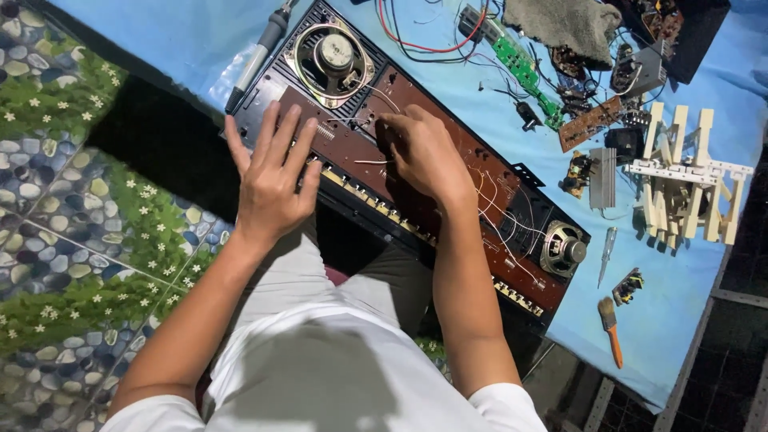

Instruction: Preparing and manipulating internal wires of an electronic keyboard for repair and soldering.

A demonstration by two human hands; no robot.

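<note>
Sitting over an opened radio chassis [416, 172], I rest both hands on its brown circuit panel, which lies slantwise across a blue-covered surface [680, 296]. My left hand [272, 180] lies flat near the chassis's left end, its fingers [282, 132] spread wide and pointing away from me. My right hand [424, 152] sits just beside it near the panel's middle, curled downward; its fingers are bent under toward thin white wires, and I cannot tell whether they pinch anything. 2 round speakers are set in the chassis, 1 beyond my left hand [332, 58] and 1 at the right end [564, 250]. To the right lie a small orange-handled brush [610, 330] and a screwdriver [606, 254]. Farther off are a white slatted frame [688, 172], a green circuit board [526, 74], red and black wires [424, 36] and a grey cloth [564, 22].
</note>
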